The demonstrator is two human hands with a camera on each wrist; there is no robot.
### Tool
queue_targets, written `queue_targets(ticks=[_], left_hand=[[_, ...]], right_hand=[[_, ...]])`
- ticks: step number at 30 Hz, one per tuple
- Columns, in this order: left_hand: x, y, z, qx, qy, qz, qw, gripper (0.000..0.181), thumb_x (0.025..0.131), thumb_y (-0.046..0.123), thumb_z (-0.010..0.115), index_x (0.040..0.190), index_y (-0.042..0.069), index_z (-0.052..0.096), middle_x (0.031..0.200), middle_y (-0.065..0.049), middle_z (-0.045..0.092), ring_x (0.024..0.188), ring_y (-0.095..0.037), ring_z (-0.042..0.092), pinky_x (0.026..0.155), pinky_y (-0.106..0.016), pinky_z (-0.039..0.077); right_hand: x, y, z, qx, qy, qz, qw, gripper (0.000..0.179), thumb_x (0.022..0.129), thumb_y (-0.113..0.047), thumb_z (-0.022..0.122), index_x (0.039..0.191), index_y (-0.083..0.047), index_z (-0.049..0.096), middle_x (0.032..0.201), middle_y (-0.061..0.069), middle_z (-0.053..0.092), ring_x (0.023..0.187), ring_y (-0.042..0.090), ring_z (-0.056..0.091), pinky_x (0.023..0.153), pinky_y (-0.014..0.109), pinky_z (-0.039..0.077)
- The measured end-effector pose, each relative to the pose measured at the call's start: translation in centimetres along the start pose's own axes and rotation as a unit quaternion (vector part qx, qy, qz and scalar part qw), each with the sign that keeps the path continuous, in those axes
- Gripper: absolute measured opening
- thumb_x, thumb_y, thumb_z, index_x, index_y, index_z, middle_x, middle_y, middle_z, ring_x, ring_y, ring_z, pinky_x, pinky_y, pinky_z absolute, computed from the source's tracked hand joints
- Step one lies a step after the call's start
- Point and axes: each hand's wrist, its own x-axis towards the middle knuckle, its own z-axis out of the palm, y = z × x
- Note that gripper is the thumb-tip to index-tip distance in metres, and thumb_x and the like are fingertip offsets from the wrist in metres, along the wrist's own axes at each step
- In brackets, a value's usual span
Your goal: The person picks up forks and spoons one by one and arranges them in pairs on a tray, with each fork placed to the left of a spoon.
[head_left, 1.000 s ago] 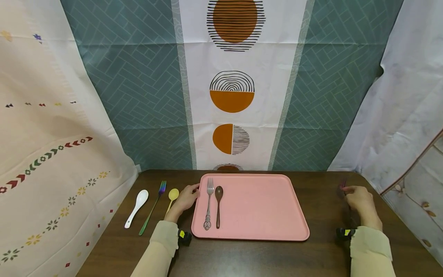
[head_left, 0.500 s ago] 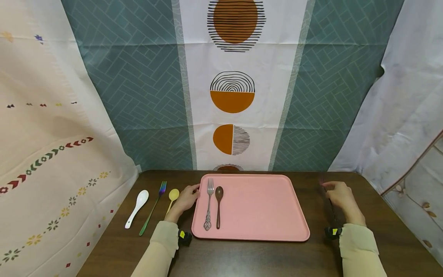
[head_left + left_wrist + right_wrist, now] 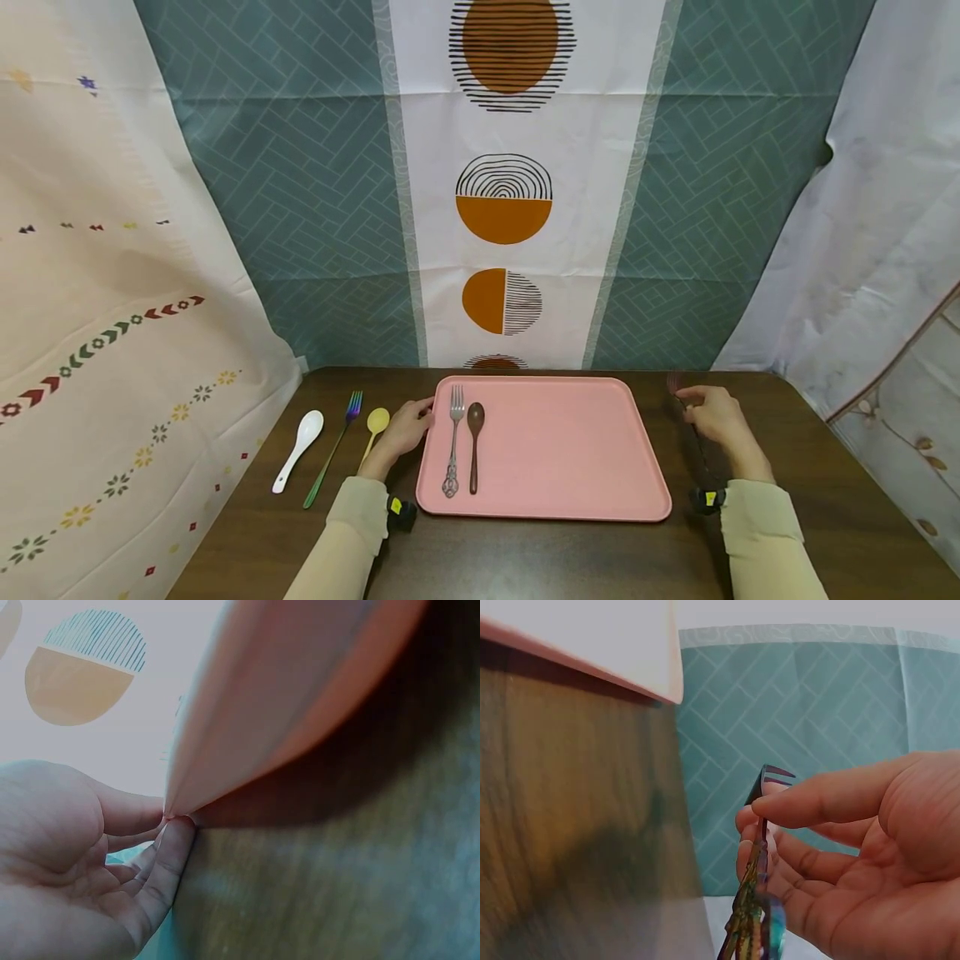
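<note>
A pink tray (image 3: 555, 450) lies on the dark wooden table. On its left part rest a silver fork (image 3: 453, 446) with an ornate handle and a brown spoon (image 3: 474, 450), side by side. My left hand (image 3: 405, 432) pinches the tray's left rim between thumb and fingers, as the left wrist view shows. To the right of the tray, my right hand (image 3: 718, 417) pinches a dark iridescent fork (image 3: 759, 859) near its neck. That fork's tines point away from me and its patterned handle trails back toward the wrist.
Left of my left hand lie a yellow spoon (image 3: 377, 421), a rainbow-coloured fork (image 3: 333, 454) with a green handle and a white spoon (image 3: 300, 446). Patterned cloths hang behind the table (image 3: 555, 558) and along both its sides.
My right hand has moved left with the dark fork, closer to the tray's right edge. The left hand stays at the tray's left rim.
</note>
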Motion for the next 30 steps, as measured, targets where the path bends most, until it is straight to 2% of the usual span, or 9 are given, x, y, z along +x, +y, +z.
queue_targets(ticks=[9, 14, 17, 30], left_hand=[[0.0, 0.2, -0.2, -0.002, -0.002, -0.003, 1.0, 0.045, 0.107, 0.008, 0.051, 0.15, -0.007, 0.05, 0.123, -0.02, 0.057, 0.108, -0.032, 0.054, 0.092, -0.046, 0.047], [-0.1, 0.3, -0.2, -0.003, 0.001, 0.003, 1.0, 0.045, 0.106, 0.007, 0.051, 0.149, -0.009, 0.05, 0.122, -0.02, 0.058, 0.108, -0.033, 0.054, 0.093, -0.047, 0.047], [0.0, 0.3, -0.1, -0.003, 0.002, 0.005, 1.0, 0.045, 0.107, 0.007, 0.05, 0.148, -0.009, 0.05, 0.124, -0.021, 0.057, 0.109, -0.033, 0.053, 0.094, -0.048, 0.046], [-0.1, 0.1, 0.2, -0.005, 0.001, 0.0, 1.0, 0.045, 0.106, 0.007, 0.05, 0.149, -0.008, 0.05, 0.125, -0.021, 0.057, 0.111, -0.034, 0.053, 0.096, -0.049, 0.045]], right_hand=[[0.6, -1.3, 0.7, 0.004, -0.013, -0.01, 0.9999, 0.041, 0.082, 0.004, 0.064, 0.121, 0.014, 0.066, 0.087, 0.016, 0.07, 0.077, 0.026, 0.059, 0.067, 0.038, 0.047], [0.6, -2.1, 1.0, 0.065, -0.033, 0.004, 0.9973, 0.044, 0.082, 0.006, 0.062, 0.125, 0.017, 0.062, 0.08, 0.009, 0.067, 0.06, 0.019, 0.055, 0.06, 0.035, 0.047], [0.7, -2.5, 1.2, 0.093, -0.042, 0.009, 0.9947, 0.045, 0.083, 0.008, 0.061, 0.127, 0.018, 0.06, 0.076, 0.004, 0.063, 0.055, 0.017, 0.053, 0.057, 0.034, 0.047], [0.7, -4.2, 2.1, 0.093, -0.05, 0.007, 0.9944, 0.044, 0.082, 0.009, 0.06, 0.125, 0.017, 0.062, 0.073, 0.006, 0.06, 0.052, 0.018, 0.053, 0.054, 0.032, 0.046]])
